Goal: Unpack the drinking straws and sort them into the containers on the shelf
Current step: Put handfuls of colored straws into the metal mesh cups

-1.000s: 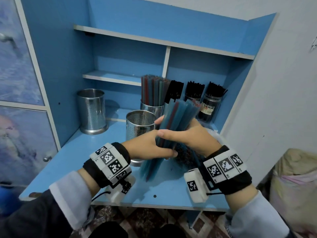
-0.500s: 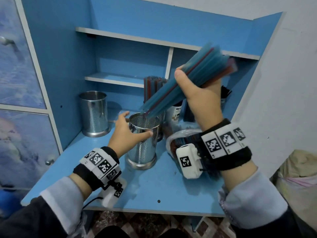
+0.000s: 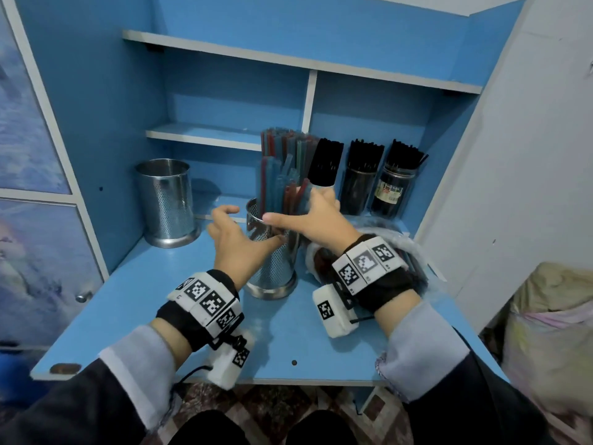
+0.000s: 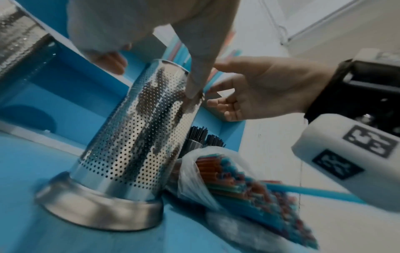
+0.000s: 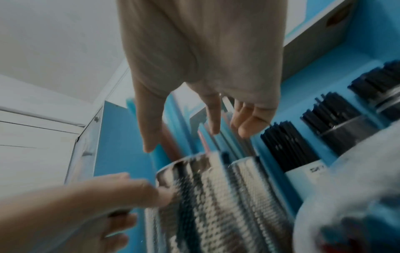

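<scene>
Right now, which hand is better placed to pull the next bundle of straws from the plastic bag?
Right. The right hand is open above the clear plastic bag of coloured straws, while the left hand touches the perforated steel cup.

**Blue shelf unit and what stands on its board**

The blue shelf board (image 3: 154, 319) carries a row of containers. At the far left stands a perforated steel cup (image 3: 165, 200). Near the middle, a second perforated steel cup (image 3: 272, 268) stands upright with coloured straws (image 3: 279, 187) in it. Just behind it is another cup of coloured straws (image 3: 282, 146). To the right along the back stand three containers of black straws (image 3: 364, 162). Just right of the middle cup lies a clear plastic bag of coloured straws (image 4: 233, 181), on its side.
</scene>
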### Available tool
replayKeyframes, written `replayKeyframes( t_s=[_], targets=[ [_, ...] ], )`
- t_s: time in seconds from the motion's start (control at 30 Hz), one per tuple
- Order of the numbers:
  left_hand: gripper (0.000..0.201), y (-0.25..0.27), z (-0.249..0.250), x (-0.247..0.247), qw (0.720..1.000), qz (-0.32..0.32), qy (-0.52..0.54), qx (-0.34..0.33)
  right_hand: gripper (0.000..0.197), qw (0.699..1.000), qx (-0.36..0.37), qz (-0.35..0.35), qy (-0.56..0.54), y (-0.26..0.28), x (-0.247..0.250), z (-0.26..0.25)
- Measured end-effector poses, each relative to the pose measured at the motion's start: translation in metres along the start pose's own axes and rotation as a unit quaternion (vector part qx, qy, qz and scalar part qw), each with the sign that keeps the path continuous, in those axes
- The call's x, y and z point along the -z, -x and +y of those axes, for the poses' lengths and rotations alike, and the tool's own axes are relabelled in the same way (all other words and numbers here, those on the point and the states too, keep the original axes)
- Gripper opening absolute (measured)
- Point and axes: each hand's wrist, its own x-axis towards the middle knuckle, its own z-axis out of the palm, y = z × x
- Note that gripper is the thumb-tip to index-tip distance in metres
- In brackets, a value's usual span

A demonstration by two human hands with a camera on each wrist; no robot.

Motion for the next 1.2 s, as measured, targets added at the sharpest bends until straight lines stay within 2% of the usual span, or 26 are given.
replayKeyframes(
  t_s=[0.07, 0.17, 0.23, 0.3, 0.37, 0.43, 0.5, 0.63, 0.7, 0.77, 0.9, 0.97, 1.0, 1.1, 1.2],
  targets=[
    [0.074, 0.009, 0.0, -0.001, 0.998, 0.049, -0.034, -0.03, 0.072, 0.999, -0.007, -0.028, 0.039, 0.007, 0.019, 0.01],
    [0.051, 0.026, 0.002, -0.003, 0.99, 0.064, -0.034, -0.123, 0.04, 0.997, -0.007, -0.037, 0.064, 0.018, 0.051, 0.026],
    [0.038, 0.036, 0.007, -0.009, 0.981, 0.042, -0.003, -0.188, 0.028, 0.994, -0.01, -0.039, 0.102, 0.024, 0.068, 0.037],
    [0.035, 0.046, 0.016, -0.021, 0.971, 0.001, 0.027, -0.239, 0.028, 0.982, -0.035, -0.069, 0.17, 0.029, 0.079, 0.048],
    [0.034, 0.052, 0.026, -0.037, 0.964, -0.061, 0.041, -0.255, 0.033, 0.958, -0.072, -0.115, 0.254, 0.033, 0.084, 0.058],
    [0.029, 0.053, 0.033, -0.054, 0.961, -0.131, 0.019, -0.244, 0.041, 0.929, -0.101, -0.154, 0.322, 0.038, 0.084, 0.067],
    [0.021, 0.049, 0.033, -0.07, 0.957, -0.187, -0.032, -0.219, 0.049, 0.914, -0.118, -0.169, 0.349, 0.043, 0.079, 0.075],
    [0.025, 0.033, 0.025, -0.097, 0.947, -0.256, -0.158, -0.113, 0.053, 0.922, -0.14, -0.175, 0.317, 0.051, 0.067, 0.091],
    [0.029, 0.025, 0.02, -0.105, 0.944, -0.268, -0.18, -0.07, 0.058, 0.931, -0.162, -0.189, 0.266, 0.051, 0.066, 0.096],
    [0.03, 0.017, 0.016, -0.107, 0.944, -0.28, -0.165, -0.049, 0.053, 0.946, -0.161, -0.161, 0.231, 0.047, 0.068, 0.101],
    [0.031, 0.008, 0.005, -0.107, 0.949, -0.28, -0.137, -0.056, 0.026, 0.978, -0.106, 0.004, 0.178, 0.036, 0.071, 0.11],
    [0.033, 0.007, 0.001, -0.108, 0.952, -0.274, -0.123, -0.059, 0.012, 0.981, -0.114, 0.048, 0.149, 0.031, 0.068, 0.112],
    [0.035, 0.007, 0.0, -0.11, 0.954, -0.27, -0.113, -0.059, 0.02, 0.98, -0.121, 0.044, 0.15, 0.028, 0.064, 0.113],
    [0.04, 0.008, 0.0, -0.111, 0.961, -0.254, -0.083, -0.07, 0.044, 0.971, -0.143, -0.034, 0.187, 0.023, 0.047, 0.111],
    [0.041, 0.009, 0.0, -0.109, 0.963, -0.249, -0.068, -0.075, 0.053, 0.966, -0.128, -0.07, 0.214, 0.02, 0.036, 0.111]
  ],
)
